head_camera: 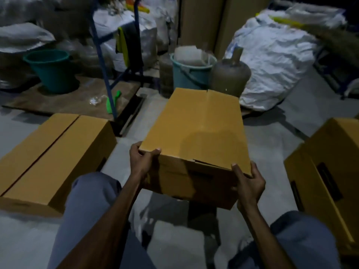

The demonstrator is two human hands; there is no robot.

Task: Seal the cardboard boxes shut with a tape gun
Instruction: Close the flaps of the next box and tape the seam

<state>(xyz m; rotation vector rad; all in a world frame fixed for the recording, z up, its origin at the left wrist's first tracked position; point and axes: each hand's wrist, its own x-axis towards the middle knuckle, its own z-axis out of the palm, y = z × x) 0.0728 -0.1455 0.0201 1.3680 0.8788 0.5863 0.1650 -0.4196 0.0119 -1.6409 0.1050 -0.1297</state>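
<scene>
a: looking through the head view, the middle cardboard box (196,131) is in front of the seated person, its near end held above the floor (272,148). the left hand (140,162) has its grip on the near left corner, thumb on top and fingers round the side. the right hand (247,183) holds the near right corner the same way.

b: where's the tape gun?

a: not visible anywhere, so the top seam looks unsealed. a second box (52,154) sits on the floor to the left, a third box (326,171) to the right.

b: what could go wrong?

a: i'd guess the near flap, which is lifted a little at the edge, could spring open as the box moves, since only the corners are held. the dim light may also make lining up tape hard.

b: any writing?

a: none readable; the boxes look plain.
</scene>
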